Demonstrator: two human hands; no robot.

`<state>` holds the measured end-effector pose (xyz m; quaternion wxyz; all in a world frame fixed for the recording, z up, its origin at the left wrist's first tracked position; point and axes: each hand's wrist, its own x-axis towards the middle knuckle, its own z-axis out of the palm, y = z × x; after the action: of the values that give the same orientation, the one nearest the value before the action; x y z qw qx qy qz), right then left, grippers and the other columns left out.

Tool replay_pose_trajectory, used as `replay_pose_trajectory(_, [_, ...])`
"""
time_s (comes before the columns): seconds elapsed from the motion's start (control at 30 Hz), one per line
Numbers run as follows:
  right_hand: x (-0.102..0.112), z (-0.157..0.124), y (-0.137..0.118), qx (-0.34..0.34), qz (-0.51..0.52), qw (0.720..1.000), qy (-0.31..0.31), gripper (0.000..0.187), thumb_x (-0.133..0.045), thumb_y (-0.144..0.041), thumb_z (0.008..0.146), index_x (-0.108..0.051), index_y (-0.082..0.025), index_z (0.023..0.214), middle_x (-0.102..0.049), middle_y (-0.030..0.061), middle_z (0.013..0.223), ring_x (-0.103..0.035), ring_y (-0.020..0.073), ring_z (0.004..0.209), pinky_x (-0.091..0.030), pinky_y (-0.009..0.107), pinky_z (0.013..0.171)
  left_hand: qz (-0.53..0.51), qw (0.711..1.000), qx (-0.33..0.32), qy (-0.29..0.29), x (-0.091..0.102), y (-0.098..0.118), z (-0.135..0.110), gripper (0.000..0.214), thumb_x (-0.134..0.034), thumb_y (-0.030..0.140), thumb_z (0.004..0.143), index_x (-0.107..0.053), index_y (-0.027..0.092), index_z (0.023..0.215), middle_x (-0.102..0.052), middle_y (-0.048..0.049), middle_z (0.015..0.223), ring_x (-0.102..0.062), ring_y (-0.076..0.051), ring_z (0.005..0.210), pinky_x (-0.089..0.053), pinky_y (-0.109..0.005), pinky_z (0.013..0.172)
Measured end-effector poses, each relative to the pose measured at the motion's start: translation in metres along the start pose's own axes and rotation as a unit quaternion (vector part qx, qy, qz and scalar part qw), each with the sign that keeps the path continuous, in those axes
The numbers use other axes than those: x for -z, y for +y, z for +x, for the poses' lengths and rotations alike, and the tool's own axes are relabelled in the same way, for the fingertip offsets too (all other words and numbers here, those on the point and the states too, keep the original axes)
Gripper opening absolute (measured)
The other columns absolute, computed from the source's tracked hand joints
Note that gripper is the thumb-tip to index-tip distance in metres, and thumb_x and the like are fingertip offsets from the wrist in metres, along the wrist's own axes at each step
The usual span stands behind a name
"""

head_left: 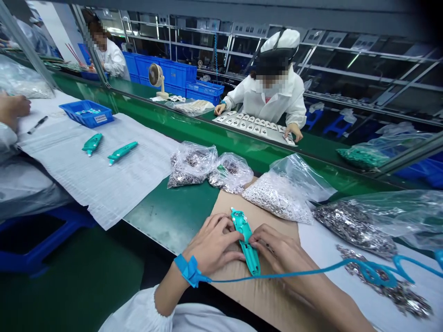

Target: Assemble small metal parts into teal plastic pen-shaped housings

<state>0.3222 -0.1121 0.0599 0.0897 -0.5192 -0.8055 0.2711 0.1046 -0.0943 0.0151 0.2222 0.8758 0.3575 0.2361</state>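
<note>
A teal plastic shell half [252, 260], long and narrow with its open inner side up, lies on the brown cardboard [273, 299] before me. My left hand [211, 242] grips its left edge, with the thumb at the middle; a blue wrist strap [189, 271] with a coiled cord is around that wrist. My right hand [280, 246] is closed, fingertips pinched together against the shell's right edge. Whatever small piece those fingertips may hold is hidden. White bits show inside the upper end of the shell.
Bags of small metal parts [192, 166] and a bag of whitish parts [277, 196] line the back edge. Loose metal parts [391, 286] lie right, under the blue cord [311, 271]. Two teal shells [122, 151] and a blue tray [86, 119] are left. Co-workers sit left and opposite.
</note>
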Motion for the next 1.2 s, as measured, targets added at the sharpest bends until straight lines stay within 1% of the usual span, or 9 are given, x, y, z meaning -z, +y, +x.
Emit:
replay_pose_trajectory(0.13, [0.000,0.000,-0.001,-0.002,-0.008,1.000,-0.008,0.024,-0.037,-0.027,0.101,-0.059,-0.022,0.093,-0.061,0.0056,0.099,-0.063,0.0197,0.084,-0.049,0.036,0.077,-0.001,1.000,-0.003,0.004,-0.002,-0.001,0.000,0.040,-0.058,0.058,0.086,-0.062,0.028,0.113,-0.054,-0.0061,0.112,-0.043,-0.026,0.123,-0.038,-0.043,0.106])
replay_pose_trajectory(0.27, [-0.002,-0.002,-0.002,0.000,-0.017,1.000,0.006,0.025,-0.037,-0.027,0.102,-0.060,-0.023,0.093,-0.061,0.0045,0.098,-0.064,0.0182,0.081,-0.050,0.033,0.074,-0.001,1.000,-0.005,0.005,-0.003,-0.002,0.000,0.040,-0.059,0.057,0.086,-0.062,0.028,0.113,-0.055,-0.0063,0.112,-0.044,-0.026,0.123,-0.038,-0.043,0.106])
replay_pose_trajectory(0.43, [-0.005,-0.005,0.000,0.006,-0.052,0.998,0.026,0.026,-0.038,-0.028,0.102,-0.062,-0.024,0.094,-0.063,0.0046,0.097,-0.065,0.0174,0.077,-0.051,0.031,0.070,-0.003,1.000,-0.007,0.004,-0.002,-0.002,0.000,0.039,-0.060,0.055,0.086,-0.062,0.028,0.113,-0.055,-0.0064,0.114,-0.042,-0.025,0.126,-0.037,-0.043,0.107])
replay_pose_trajectory(0.63, [0.000,-0.004,-0.001,0.024,-0.118,0.993,0.022,0.026,-0.039,-0.024,0.101,-0.064,-0.023,0.094,-0.066,0.0043,0.097,-0.068,0.0171,0.073,-0.052,0.029,0.061,0.001,1.000,-0.012,0.008,-0.002,-0.002,0.000,0.040,-0.060,0.056,0.086,-0.063,0.028,0.113,-0.055,-0.0064,0.113,-0.043,-0.026,0.125,-0.038,-0.044,0.107])
replay_pose_trajectory(0.77, [0.000,0.000,-0.001,0.023,-0.146,0.989,0.014,0.028,-0.039,-0.025,0.101,-0.065,-0.024,0.094,-0.066,0.0042,0.096,-0.068,0.0170,0.070,-0.052,0.028,0.060,0.001,1.000,-0.007,0.007,-0.002,-0.001,0.000,0.039,-0.060,0.056,0.086,-0.063,0.028,0.113,-0.055,-0.0065,0.114,-0.043,-0.026,0.125,-0.038,-0.043,0.106])
replay_pose_trajectory(0.9, [0.000,0.001,0.000,0.056,-0.151,0.987,0.014,0.026,-0.042,-0.023,0.099,-0.068,-0.027,0.100,-0.067,0.0037,0.097,-0.068,0.0161,0.069,-0.052,0.026,0.059,0.001,1.000,-0.008,0.004,0.000,0.000,0.000,0.039,-0.061,0.055,0.086,-0.063,0.029,0.115,-0.055,-0.0065,0.113,-0.043,-0.027,0.125,-0.039,-0.044,0.106])
replay_pose_trajectory(0.97, [0.003,-0.002,0.003,0.070,-0.151,0.986,0.023,0.028,-0.043,-0.020,0.097,-0.068,-0.030,0.107,-0.067,0.0040,0.102,-0.068,0.0160,0.070,-0.053,0.026,0.058,-0.001,1.000,-0.007,0.002,0.001,0.000,0.000,0.039,-0.061,0.054,0.086,-0.062,0.029,0.116,-0.055,-0.0068,0.114,-0.042,-0.027,0.126,-0.039,-0.045,0.106])
replay_pose_trajectory(1.07, [0.008,-0.014,0.013,0.062,-0.147,0.986,0.043,0.033,-0.042,-0.018,0.097,-0.065,-0.030,0.117,-0.065,0.0060,0.107,-0.068,0.0170,0.073,-0.053,0.026,0.057,-0.004,1.000,-0.006,-0.004,0.002,0.000,0.000,0.039,-0.059,0.055,0.087,-0.062,0.029,0.116,-0.055,-0.0068,0.115,-0.042,-0.027,0.126,-0.038,-0.045,0.107])
replay_pose_trajectory(1.2, [0.010,-0.027,0.019,0.033,-0.120,0.989,0.077,0.033,-0.036,-0.018,0.099,-0.063,-0.025,0.115,-0.065,0.0085,0.105,-0.068,0.0186,0.079,-0.056,0.030,0.067,-0.002,1.000,-0.010,-0.007,0.003,0.000,0.002,0.037,-0.059,0.054,0.087,-0.063,0.028,0.113,-0.056,-0.0066,0.112,-0.044,-0.027,0.124,-0.038,-0.046,0.106])
